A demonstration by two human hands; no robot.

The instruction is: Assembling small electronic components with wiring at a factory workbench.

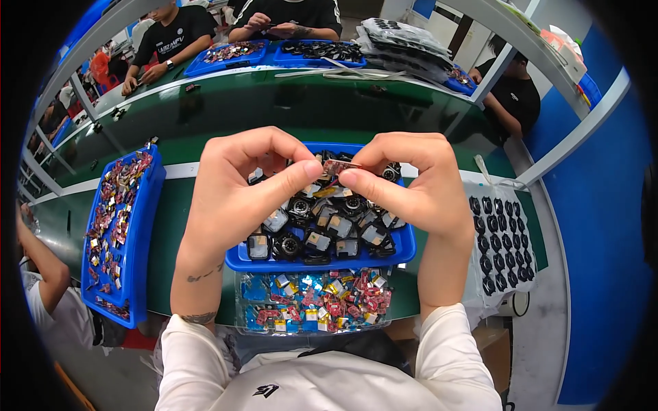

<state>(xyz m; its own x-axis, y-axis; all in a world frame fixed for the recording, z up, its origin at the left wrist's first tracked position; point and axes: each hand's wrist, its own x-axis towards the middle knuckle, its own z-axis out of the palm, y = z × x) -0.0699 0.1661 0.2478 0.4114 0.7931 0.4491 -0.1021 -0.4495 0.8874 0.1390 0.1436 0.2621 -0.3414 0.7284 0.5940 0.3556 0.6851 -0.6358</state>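
Between the fingertips of both hands is a small red circuit board (338,166), held up over a blue tray. My left hand (257,185) pinches its left end with thumb and forefinger. On its right end, the thumb and forefinger of my right hand (408,181) are closed. Below them the blue tray (322,266) holds many black watch-like housings (319,240), some with pale square faces up. In front of my body, a clear plastic tray (257,291) carries red circuit boards with small silver-and-yellow battery cells (312,315).
A long blue tray (154,205) of circuit boards stands on the left. To the right lies a pale tray of black round parts (504,240) in rows. Beyond is a green conveyor belt (240,109), where co-workers sit behind blue trays (226,66). Grey frame posts (582,130) rise around the bench.
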